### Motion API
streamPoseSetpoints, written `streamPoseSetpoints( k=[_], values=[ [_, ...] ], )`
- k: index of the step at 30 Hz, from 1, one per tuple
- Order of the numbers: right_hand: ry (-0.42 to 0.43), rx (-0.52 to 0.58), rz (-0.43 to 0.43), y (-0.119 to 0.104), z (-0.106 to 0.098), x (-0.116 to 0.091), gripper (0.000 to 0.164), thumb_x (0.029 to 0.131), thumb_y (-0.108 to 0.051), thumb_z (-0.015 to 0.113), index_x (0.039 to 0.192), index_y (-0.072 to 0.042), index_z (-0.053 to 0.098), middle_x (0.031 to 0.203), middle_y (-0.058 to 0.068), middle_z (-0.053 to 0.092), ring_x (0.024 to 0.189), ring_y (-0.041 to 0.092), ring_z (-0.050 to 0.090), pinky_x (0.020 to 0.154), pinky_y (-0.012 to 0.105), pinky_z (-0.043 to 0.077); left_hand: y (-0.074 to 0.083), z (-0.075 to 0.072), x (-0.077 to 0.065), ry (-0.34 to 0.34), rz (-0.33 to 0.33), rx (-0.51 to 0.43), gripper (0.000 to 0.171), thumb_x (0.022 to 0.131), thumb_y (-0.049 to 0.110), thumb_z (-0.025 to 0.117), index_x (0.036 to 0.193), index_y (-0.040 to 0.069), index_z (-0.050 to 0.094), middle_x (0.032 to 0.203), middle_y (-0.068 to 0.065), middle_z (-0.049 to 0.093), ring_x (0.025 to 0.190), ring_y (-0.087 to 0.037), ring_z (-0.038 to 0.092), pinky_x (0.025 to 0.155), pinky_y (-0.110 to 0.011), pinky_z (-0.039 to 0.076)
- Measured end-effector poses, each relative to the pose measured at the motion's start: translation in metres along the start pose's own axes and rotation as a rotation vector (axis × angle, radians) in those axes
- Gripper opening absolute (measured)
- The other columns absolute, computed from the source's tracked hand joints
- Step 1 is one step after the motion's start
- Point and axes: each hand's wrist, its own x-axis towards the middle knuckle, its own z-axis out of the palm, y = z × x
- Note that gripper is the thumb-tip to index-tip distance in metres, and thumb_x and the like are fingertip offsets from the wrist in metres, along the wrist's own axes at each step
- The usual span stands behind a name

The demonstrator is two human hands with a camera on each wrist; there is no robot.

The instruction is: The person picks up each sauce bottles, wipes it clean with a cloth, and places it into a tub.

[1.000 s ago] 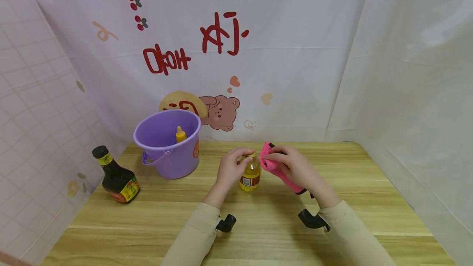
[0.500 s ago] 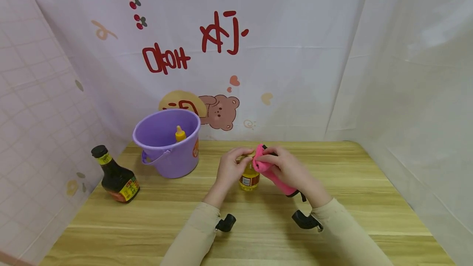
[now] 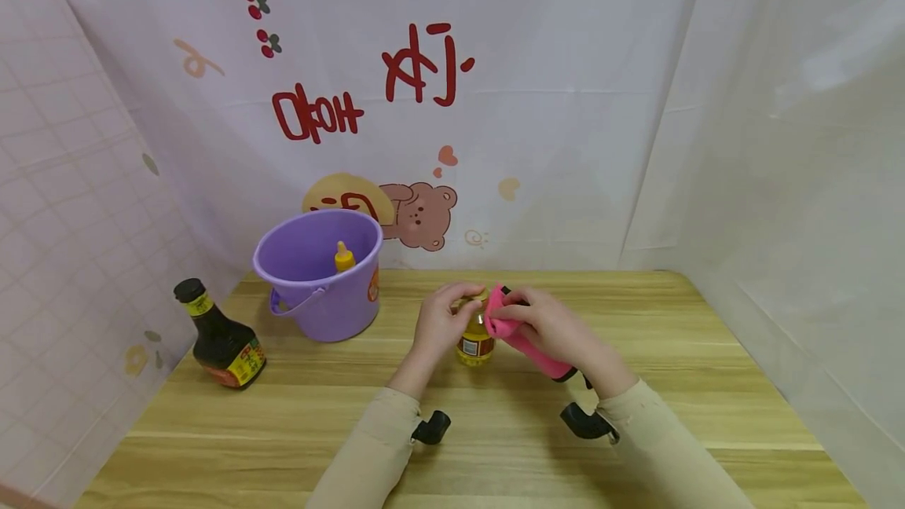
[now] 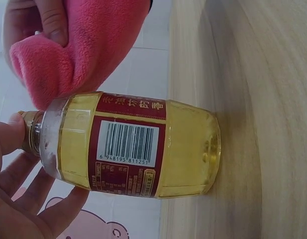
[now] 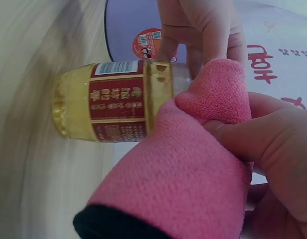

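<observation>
A small bottle of golden cooking oil with a dark red label stands upright on the wooden table. At its top, my left hand pinches the gold cap between thumb and fingers. My right hand grips a bunched pink cloth with a black edge, thumb pressed into its fold. In the left wrist view the cloth lies right at the bottle's shoulder, and its lower part hangs down towards the right wrist. From the right wrist camera, the cloth hides the bottle's neck and cap.
To the left stands a purple bucket with a yellow-capped bottle inside. A dark sauce bottle stands at the table's left edge. Behind the wooden table hangs a printed white curtain.
My right hand has brought the pink cloth left, up to the oil bottle, then slightly down along its shoulder. My left hand has stayed on the cap.
</observation>
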Motion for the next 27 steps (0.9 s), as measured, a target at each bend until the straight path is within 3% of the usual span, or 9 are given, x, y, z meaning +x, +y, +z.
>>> streamPoseSetpoints(
  k=[12, 19, 27],
  values=[
    [0.06, 0.023, -0.064, 0.012, 0.02, -0.023, 0.032, 0.079, 0.001, 0.081, 0.106, -0.016, 0.075, 0.108, 0.013, 0.065, 0.098, 0.027, 0.063, 0.082, 0.042, 0.054, 0.0, 0.0, -0.001, 0.006, 0.012, -0.026, 0.021, 0.089, 0.005, 0.073, 0.11, 0.007, 0.075, 0.109, -0.003, 0.072, 0.098, -0.018, 0.066, 0.076, -0.036, 0.058],
    [0.072, 0.065, -0.052, 0.015, 0.036, -0.034, 0.032, 0.076, -0.001, 0.084, 0.104, -0.015, 0.075, 0.109, 0.012, 0.064, 0.099, 0.028, 0.062, 0.082, 0.043, 0.055, -0.002, 0.001, -0.001, 0.005, -0.004, -0.019, 0.02, 0.091, 0.006, 0.072, 0.11, 0.009, 0.076, 0.11, -0.001, 0.072, 0.098, -0.016, 0.066, 0.077, -0.035, 0.057],
    [-0.026, 0.035, -0.015, 0.015, 0.048, -0.041, 0.032, 0.082, 0.0, 0.079, 0.107, -0.019, 0.076, 0.11, 0.011, 0.063, 0.098, 0.026, 0.063, 0.083, 0.041, 0.055, -0.003, 0.001, -0.001, 0.007, 0.004, -0.012, 0.02, 0.091, 0.007, 0.072, 0.11, 0.01, 0.076, 0.11, -0.001, 0.072, 0.098, -0.016, 0.065, 0.076, -0.035, 0.057]
  ],
)
